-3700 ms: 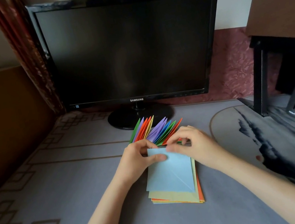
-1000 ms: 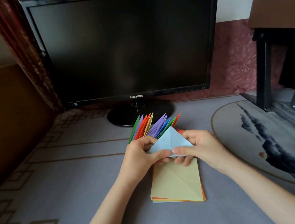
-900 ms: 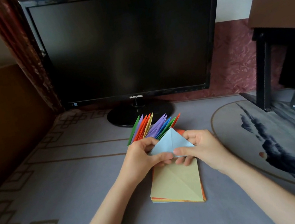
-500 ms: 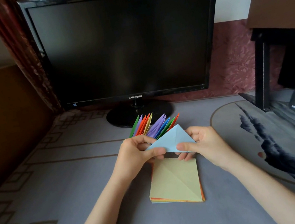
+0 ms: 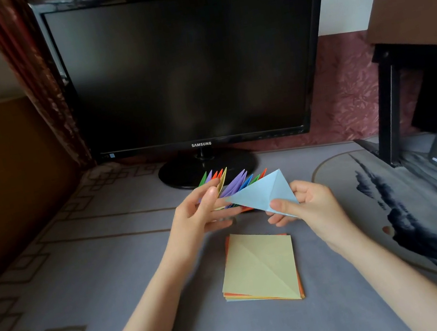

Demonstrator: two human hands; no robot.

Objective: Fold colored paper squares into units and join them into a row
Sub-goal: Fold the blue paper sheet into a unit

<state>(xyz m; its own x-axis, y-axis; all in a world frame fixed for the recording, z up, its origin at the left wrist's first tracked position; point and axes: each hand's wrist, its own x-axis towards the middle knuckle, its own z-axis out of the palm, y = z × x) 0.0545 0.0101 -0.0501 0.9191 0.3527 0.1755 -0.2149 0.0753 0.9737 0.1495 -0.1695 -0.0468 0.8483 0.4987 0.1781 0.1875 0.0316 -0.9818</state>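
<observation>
Joining step, mid-frame: right hand (image 5: 312,207) pinches the blue triangle (image 5: 260,195); left hand (image 5: 197,218), fingers loose, is by the colored row (image 5: 236,184). Next, probably, slot it in.

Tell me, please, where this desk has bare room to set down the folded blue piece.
Bare grey mat lies left of the paper stack, out to the wooden panel, and right of it toward the painted mat. It is crowded between stack and monitor base: the row of units, left hand, and right hand gripping the folded blue piece.
</observation>
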